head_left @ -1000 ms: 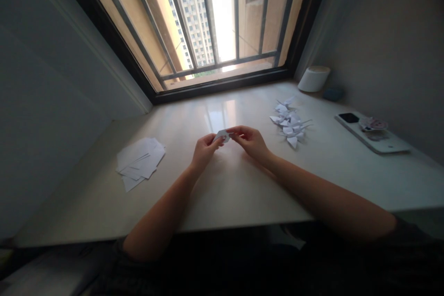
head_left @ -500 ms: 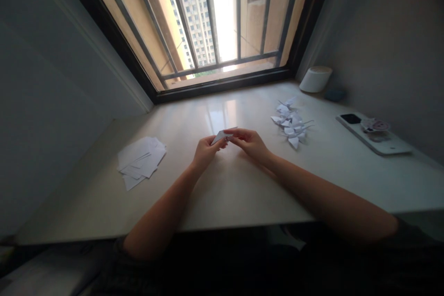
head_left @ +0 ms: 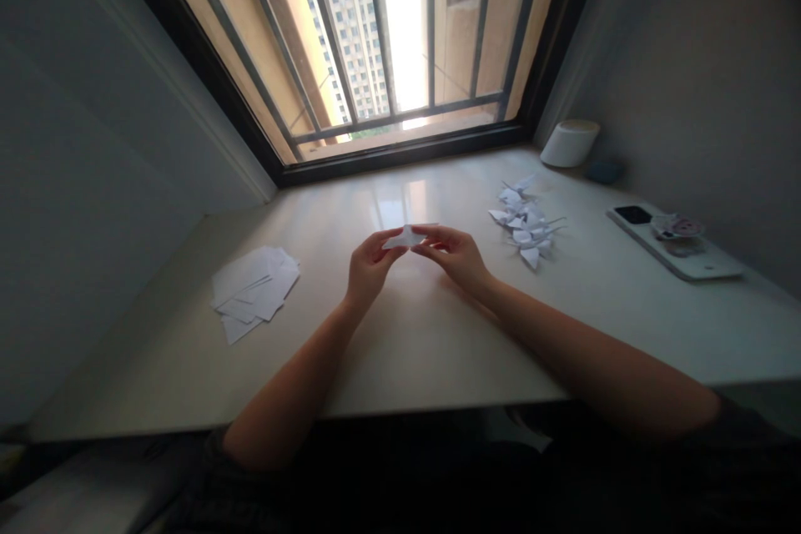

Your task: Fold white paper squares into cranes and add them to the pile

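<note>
A small piece of folded white paper (head_left: pixel 405 238) is held between my two hands, above the middle of the pale tabletop (head_left: pixel 431 350). My left hand (head_left: pixel 370 263) pinches its left end between thumb and fingers. At its right end, my right hand (head_left: pixel 455 254) grips it with thumb and fingertips. Its middle rises to a small peak between the fingertips, and the fingers partly cover both ends. Several folded white paper figures (head_left: pixel 529 225) lie in a cluster to the right of my right hand. Loose white paper sheets (head_left: pixel 256 288) lie piled to the left.
A phone (head_left: pixel 672 244) with a round clear attachment on its back lies at the right. By the far right corner stands a white cylindrical object (head_left: pixel 569 142), with a dark blue item (head_left: pixel 604 171) beside it. A barred window (head_left: pixel 400 154) closes off the back.
The folded paper has turned from slanting to roughly level and now shows a central peak. My left hand has shifted its hold, its fingers now along the top left of the paper.
</note>
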`<state>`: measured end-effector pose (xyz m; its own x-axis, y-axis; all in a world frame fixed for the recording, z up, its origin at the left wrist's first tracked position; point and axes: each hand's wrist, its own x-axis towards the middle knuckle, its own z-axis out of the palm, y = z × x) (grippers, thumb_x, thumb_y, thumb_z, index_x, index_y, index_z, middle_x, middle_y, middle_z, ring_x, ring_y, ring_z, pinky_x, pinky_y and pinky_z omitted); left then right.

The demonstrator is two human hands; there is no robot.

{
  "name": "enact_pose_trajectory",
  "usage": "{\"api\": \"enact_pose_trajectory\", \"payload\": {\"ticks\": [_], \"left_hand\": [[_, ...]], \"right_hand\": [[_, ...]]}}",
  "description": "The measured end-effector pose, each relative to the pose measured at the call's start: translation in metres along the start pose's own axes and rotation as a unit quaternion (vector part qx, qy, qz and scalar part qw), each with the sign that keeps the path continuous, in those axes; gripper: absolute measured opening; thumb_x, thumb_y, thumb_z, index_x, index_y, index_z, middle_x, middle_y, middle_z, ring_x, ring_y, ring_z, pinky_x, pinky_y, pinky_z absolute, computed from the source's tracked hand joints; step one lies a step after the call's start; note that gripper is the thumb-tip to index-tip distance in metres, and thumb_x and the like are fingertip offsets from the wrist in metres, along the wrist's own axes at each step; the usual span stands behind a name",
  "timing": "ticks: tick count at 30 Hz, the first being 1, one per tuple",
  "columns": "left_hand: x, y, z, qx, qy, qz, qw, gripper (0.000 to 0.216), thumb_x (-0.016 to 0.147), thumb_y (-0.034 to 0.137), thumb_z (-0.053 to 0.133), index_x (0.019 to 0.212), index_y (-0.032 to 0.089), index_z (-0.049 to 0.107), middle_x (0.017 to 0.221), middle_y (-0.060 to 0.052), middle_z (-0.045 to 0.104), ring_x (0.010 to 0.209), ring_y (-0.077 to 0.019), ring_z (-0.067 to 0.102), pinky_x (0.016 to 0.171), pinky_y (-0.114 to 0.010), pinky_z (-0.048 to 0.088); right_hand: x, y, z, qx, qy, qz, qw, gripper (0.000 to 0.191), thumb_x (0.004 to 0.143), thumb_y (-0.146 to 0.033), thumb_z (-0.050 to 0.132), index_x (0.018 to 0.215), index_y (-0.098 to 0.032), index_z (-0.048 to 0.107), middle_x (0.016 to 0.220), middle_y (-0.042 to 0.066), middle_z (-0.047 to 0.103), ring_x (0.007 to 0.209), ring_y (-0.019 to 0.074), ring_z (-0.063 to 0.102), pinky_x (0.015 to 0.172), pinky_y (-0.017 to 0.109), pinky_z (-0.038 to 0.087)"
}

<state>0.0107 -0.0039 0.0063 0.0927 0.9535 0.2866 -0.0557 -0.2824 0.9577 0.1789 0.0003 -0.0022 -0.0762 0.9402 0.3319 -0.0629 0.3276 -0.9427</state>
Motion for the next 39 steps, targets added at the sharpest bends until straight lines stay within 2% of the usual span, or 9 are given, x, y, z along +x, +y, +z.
{"api": "enact_pose_trajectory", "payload": {"ticks": [2,5,10,15,20,28,39], "left_hand": [[0.0004,-0.0027,-0.0008,0.017,0.007,0.007,1.000,0.035,0.069,0.032,0.076,0.101,0.018,0.070,0.104,-0.008,0.072,0.094,-0.0203,0.067,0.089,-0.035,0.051],[0.0004,-0.0046,-0.0022,0.044,0.006,0.011,0.999,0.034,0.071,0.031,0.075,0.102,0.018,0.071,0.106,-0.008,0.071,0.095,-0.0211,0.067,0.089,-0.036,0.052],[-0.0006,-0.0037,-0.0035,0.059,0.005,0.019,0.998,0.032,0.073,0.031,0.073,0.102,0.019,0.072,0.105,-0.008,0.072,0.093,-0.0206,0.067,0.087,-0.035,0.052],[-0.0006,-0.0042,-0.0033,0.043,0.004,-0.004,0.999,0.034,0.071,0.032,0.074,0.103,0.018,0.071,0.100,-0.008,0.073,0.086,-0.0186,0.068,0.084,-0.033,0.053],[-0.0012,-0.0034,-0.0016,0.039,0.007,-0.001,0.999,0.034,0.070,0.032,0.075,0.100,0.017,0.072,0.099,-0.008,0.073,0.087,-0.0200,0.069,0.085,-0.035,0.053],[-0.0010,-0.0014,-0.0013,0.071,0.009,0.008,0.997,0.034,0.071,0.036,0.075,0.100,0.017,0.072,0.101,-0.009,0.073,0.088,-0.0216,0.069,0.085,-0.035,0.054],[0.0001,-0.0001,-0.0018,0.110,0.017,0.019,0.994,0.034,0.070,0.038,0.075,0.097,0.019,0.073,0.097,-0.008,0.074,0.082,-0.0218,0.070,0.076,-0.032,0.055]], "right_hand": [[-0.0002,0.0008,0.0006,0.007,-0.003,-0.004,1.000,0.038,0.067,-0.041,0.076,0.101,-0.024,0.072,0.097,0.005,0.072,0.076,0.0172,0.065,0.073,0.033,0.051],[-0.0010,0.0009,0.0012,0.024,-0.015,-0.011,1.000,0.038,0.069,-0.039,0.075,0.104,-0.025,0.071,0.094,0.004,0.073,0.077,0.0170,0.065,0.076,0.034,0.052],[-0.0021,0.0007,0.0006,0.024,-0.042,-0.002,0.999,0.035,0.073,-0.036,0.072,0.107,-0.028,0.071,0.106,0.004,0.072,0.089,0.0208,0.067,0.084,0.038,0.051],[-0.0022,0.0021,-0.0006,0.012,-0.028,0.004,1.000,0.033,0.073,-0.036,0.073,0.105,-0.028,0.072,0.106,0.004,0.072,0.086,0.0216,0.068,0.083,0.039,0.052],[-0.0024,0.0023,-0.0010,0.004,-0.025,0.006,1.000,0.033,0.073,-0.037,0.073,0.104,-0.027,0.072,0.104,0.005,0.073,0.086,0.0216,0.068,0.080,0.038,0.052],[-0.0025,-0.0032,-0.0014,0.005,-0.025,0.026,0.999,0.034,0.071,-0.038,0.075,0.103,-0.026,0.073,0.108,0.005,0.072,0.089,0.0234,0.068,0.082,0.038,0.052],[-0.0001,0.0050,-0.0026,0.033,-0.037,0.041,0.998,0.040,0.069,-0.041,0.075,0.106,-0.026,0.071,0.108,0.004,0.072,0.097,0.0249,0.067,0.087,0.040,0.052]]}}
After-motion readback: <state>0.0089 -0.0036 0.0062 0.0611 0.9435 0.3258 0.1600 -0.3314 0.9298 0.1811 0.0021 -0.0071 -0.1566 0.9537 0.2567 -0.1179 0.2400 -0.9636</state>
